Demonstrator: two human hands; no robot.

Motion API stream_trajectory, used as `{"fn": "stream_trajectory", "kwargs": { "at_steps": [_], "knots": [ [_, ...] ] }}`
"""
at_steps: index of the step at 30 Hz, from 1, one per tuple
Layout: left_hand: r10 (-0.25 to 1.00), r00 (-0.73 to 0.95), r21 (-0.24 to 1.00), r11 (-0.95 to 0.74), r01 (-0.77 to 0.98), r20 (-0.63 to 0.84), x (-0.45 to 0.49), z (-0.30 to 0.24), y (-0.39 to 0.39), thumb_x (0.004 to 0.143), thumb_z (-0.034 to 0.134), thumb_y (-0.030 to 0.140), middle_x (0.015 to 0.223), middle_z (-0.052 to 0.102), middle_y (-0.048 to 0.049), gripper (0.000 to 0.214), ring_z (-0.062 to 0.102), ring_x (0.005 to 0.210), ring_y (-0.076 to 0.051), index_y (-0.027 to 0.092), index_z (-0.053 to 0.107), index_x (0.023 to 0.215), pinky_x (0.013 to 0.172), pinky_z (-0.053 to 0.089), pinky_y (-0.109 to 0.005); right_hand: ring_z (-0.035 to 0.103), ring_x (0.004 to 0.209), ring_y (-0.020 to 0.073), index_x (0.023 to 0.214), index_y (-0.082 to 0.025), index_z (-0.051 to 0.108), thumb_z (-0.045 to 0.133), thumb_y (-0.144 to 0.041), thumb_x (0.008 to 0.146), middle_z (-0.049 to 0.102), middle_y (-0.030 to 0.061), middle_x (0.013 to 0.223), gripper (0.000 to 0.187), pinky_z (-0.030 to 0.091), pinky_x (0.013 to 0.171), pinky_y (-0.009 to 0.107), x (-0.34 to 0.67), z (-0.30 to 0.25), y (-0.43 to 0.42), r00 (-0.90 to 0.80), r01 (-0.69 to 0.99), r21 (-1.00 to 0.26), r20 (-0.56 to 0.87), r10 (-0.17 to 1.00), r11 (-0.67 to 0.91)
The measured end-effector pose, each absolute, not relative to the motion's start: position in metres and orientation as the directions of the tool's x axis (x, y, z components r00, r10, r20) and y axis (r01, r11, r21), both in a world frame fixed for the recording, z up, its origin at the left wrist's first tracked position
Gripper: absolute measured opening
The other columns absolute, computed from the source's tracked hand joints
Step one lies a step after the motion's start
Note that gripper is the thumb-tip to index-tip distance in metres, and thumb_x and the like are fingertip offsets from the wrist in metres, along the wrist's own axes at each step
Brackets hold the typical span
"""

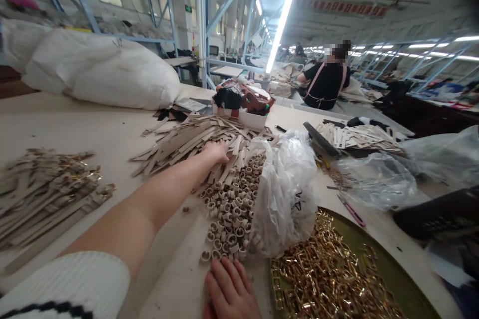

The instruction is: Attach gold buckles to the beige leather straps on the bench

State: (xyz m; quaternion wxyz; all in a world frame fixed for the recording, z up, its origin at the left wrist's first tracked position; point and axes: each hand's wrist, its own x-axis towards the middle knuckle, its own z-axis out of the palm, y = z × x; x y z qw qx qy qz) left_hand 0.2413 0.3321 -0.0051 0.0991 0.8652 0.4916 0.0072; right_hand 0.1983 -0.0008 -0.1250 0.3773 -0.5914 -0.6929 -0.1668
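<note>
My left hand (215,152) reaches far out onto a loose pile of beige straps (187,139). Its fingers curl down into the pile, closed on a strap. My right hand (230,289) lies flat on the table at the near edge, fingers apart and holding nothing. Just beyond its fingertips spreads a heap of small beige loops (228,204), spilling beside a white plastic bag (288,194). Right of that hand, a green tray (396,279) holds many gold buckles (329,269).
Finished straps with buckles (45,194) are stacked at the left. A big white sack (101,67) lies at the back left, and a box of odds (243,102) behind the straps. A clear bag (377,179), a pink tool (352,212) and more straps (359,137) sit right. A person in black (325,84) works beyond.
</note>
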Motion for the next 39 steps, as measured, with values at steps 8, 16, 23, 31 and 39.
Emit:
{"fn": "stream_trajectory", "kwargs": {
  "at_steps": [8,16,23,31,39],
  "knots": [
    [0.902,0.417,0.065,-0.412,0.909,-0.112,0.238,-0.014,0.299,0.047,0.064,0.064,0.135,0.028,-0.0214,0.108,0.035,0.112,-0.044,0.024,0.020,0.136,0.082,0.035,-0.051,0.054,0.102,0.0200,0.100,-0.021,0.060,0.045,-0.030,0.078,0.065,0.0042,0.106,0.028,0.031,0.099,0.036,0.199,-0.119,-0.002,0.000,0.931,-0.256,0.712,0.702,0.259],
    [0.912,0.400,0.032,-0.398,0.917,-0.095,0.234,-0.019,0.313,0.046,0.078,0.030,0.134,0.025,-0.0218,0.110,0.036,0.108,-0.044,0.029,0.016,0.136,0.076,0.037,-0.054,0.052,0.104,0.0204,0.104,-0.021,0.058,0.048,-0.030,0.078,0.063,0.0037,0.110,0.029,0.032,0.098,0.036,0.201,-0.108,-0.008,-0.014,0.930,-0.278,0.625,0.780,0.239],
    [0.903,0.430,0.002,-0.430,0.903,-0.009,0.219,-0.021,0.307,0.067,0.063,0.036,0.131,0.029,-0.0158,0.084,0.039,0.109,-0.035,0.031,0.016,0.136,0.083,0.038,-0.043,0.050,0.106,0.0204,0.107,-0.022,0.057,0.050,-0.027,0.079,0.061,0.0043,0.113,0.029,0.031,0.099,0.037,0.201,-0.098,-0.012,0.010,0.907,-0.358,0.541,0.841,0.219],
    [0.904,0.425,0.038,-0.426,0.904,0.034,0.183,-0.018,0.263,0.082,0.041,0.022,0.117,0.042,-0.0165,0.053,0.052,0.095,-0.028,0.029,0.027,0.133,0.077,0.042,-0.039,0.049,0.107,0.0201,0.103,-0.023,0.059,0.054,-0.022,0.078,0.060,0.0032,0.113,0.026,0.032,0.098,0.040,0.198,-0.093,-0.017,0.023,0.894,-0.393,0.517,0.856,0.214],
    [0.917,0.400,0.090,-0.397,0.913,-0.015,0.129,-0.023,0.194,0.074,0.050,0.019,0.113,0.048,-0.0162,0.064,0.057,0.087,-0.029,0.028,0.028,0.133,0.071,0.045,-0.038,0.050,0.106,0.0208,0.097,-0.021,0.061,0.054,-0.014,0.075,0.060,0.0059,0.110,0.024,0.034,0.096,0.042,0.191,-0.075,-0.027,0.006,0.905,-0.368,0.513,0.859,0.214]
  ]
}}
